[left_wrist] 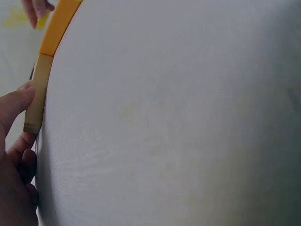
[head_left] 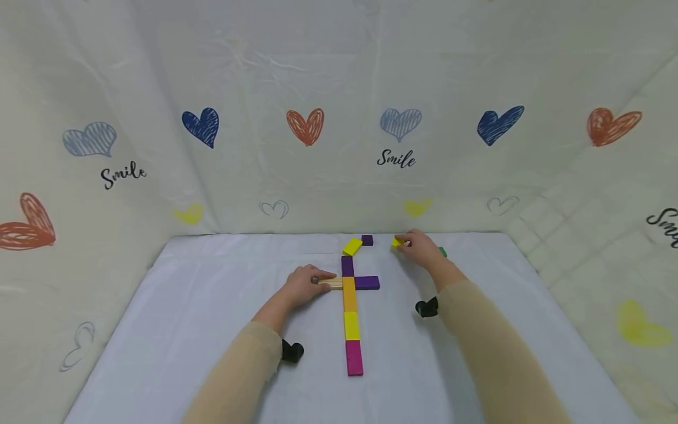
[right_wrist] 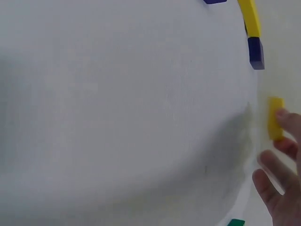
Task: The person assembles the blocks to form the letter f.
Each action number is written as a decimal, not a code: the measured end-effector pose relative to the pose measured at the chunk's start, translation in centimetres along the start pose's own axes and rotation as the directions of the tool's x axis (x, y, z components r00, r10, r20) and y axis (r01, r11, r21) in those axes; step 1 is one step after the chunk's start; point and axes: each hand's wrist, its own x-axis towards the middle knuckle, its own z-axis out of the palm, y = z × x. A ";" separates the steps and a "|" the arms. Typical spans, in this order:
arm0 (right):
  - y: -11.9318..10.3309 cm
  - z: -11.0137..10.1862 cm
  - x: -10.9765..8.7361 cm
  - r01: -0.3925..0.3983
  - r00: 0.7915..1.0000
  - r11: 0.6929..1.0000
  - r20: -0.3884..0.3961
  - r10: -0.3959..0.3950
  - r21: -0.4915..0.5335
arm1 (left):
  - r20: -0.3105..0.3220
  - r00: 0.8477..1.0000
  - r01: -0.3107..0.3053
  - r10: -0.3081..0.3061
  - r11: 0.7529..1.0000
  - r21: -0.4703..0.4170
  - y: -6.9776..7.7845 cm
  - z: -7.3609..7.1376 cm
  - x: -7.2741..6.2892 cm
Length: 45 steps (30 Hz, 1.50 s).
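Observation:
My left hand (head_left: 304,285) pinches the end of a plain wooden block (left_wrist: 40,94), whose other end meets an orange block (head_left: 349,294). Across from it, a purple block (head_left: 367,283) points right, and a shorter purple block (head_left: 347,266) stands at the top of the row. Below the orange one, a yellow block (head_left: 352,326) and a magenta block (head_left: 354,358) continue the line. My right hand (head_left: 420,247) holds a small yellow block (right_wrist: 275,117) between thumb and fingers, over the far right part of the table.
A tilted yellow block (head_left: 352,247) lies beyond the row, its corner near a dark purple block (head_left: 367,240). A green block (head_left: 442,252) is partly hidden behind the right wrist. The white-covered table (head_left: 201,330) ends at a hanging cloth (head_left: 344,188) printed with hearts.

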 end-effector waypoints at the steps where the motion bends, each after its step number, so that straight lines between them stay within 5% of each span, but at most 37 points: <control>1: -0.2 0.2 0.3 -0.002 1.000 1.000 0.004 0.002 0.004 | -0.001 1.000 0.001 -0.001 1.000 0.002 -0.1 0.0 0.0; 17: -2.5 2.7 3.0 -0.106 0.994 0.994 -0.019 0.106 0.024 | 0.005 1.000 -0.005 0.005 1.000 0.000 0.5 -0.4 -0.5; 45: -3.1 2.7 2.6 -0.117 0.993 0.993 0.013 0.117 0.024 | 0.003 1.000 0.007 -0.007 1.000 -0.002 0.3 -0.2 -0.3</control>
